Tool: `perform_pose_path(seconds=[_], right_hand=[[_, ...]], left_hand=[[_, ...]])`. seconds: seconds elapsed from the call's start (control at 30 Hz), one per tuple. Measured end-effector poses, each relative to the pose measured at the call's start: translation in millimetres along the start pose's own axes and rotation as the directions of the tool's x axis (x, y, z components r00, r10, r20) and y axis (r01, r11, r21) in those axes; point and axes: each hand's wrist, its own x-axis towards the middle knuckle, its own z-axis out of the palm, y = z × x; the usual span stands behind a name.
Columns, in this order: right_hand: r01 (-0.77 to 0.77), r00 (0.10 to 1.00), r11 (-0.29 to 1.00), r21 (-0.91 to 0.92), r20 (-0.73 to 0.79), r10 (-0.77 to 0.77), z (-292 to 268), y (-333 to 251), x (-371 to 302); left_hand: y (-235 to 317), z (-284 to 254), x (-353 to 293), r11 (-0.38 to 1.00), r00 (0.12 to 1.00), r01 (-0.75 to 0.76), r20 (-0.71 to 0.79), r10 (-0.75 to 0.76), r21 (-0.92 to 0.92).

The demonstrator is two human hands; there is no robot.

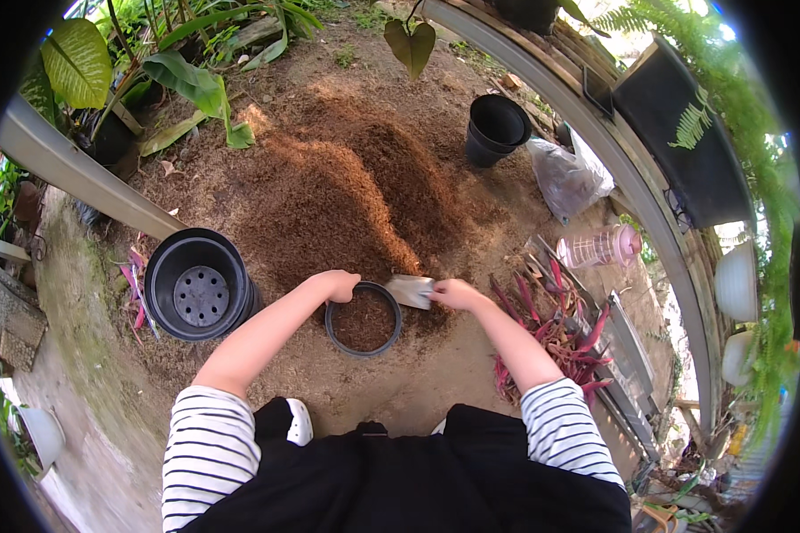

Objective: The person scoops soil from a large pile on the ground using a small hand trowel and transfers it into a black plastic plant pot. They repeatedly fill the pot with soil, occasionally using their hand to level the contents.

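My left hand is closed on the upper left rim of a small dark round pot. Brown soil lies inside that pot. A metal hand trowel is in my right hand, its blade close beside the pot's upper right rim. My right fingers wrap round the trowel's handle, which they mostly cover. Just beyond both hands spreads a wide heap of loose reddish-brown soil, with a ridge running down toward the trowel.
A large black pot with drainage holes stands at left; another black pot is far right. Near it lie a plastic bag and a pink bottle. Purple-leaved cuttings lie right of my arm. A metal beam slants at left.
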Motion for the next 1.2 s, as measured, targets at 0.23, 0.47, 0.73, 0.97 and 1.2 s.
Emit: perform_pose_path(seconds=[0.23,0.47,0.73,0.97,1.2], right_hand=[[-0.046,0.991,0.999,-0.009,-0.123,0.044,40.4,-74.5,44.8],[-0.149,0.950,0.987,-0.060,-0.284,0.127,58.0,-108.0,-10.5],[-0.194,0.921,0.970,0.149,-0.312,0.232,28.8,-84.1,-63.3],[-0.075,0.921,0.957,0.279,-0.348,0.173,9.4,-65.7,-100.5],[-0.048,0.990,0.973,0.225,-0.118,0.076,-18.9,-111.4,-113.9]], left_hand=[[-14.0,32.8,-17.5,0.999,0.994,0.044,-0.103,-0.043,0.007],[-17.9,44.6,-46.5,0.991,0.990,0.075,-0.113,-0.087,-0.109],[-11.4,66.2,-70.4,0.886,0.761,-0.170,-0.514,0.396,0.432],[-34.4,83.6,-77.4,0.933,0.800,-0.183,-0.505,0.324,0.309],[-56.5,88.4,-80.2,0.893,0.775,-0.374,-0.446,0.449,0.250]])
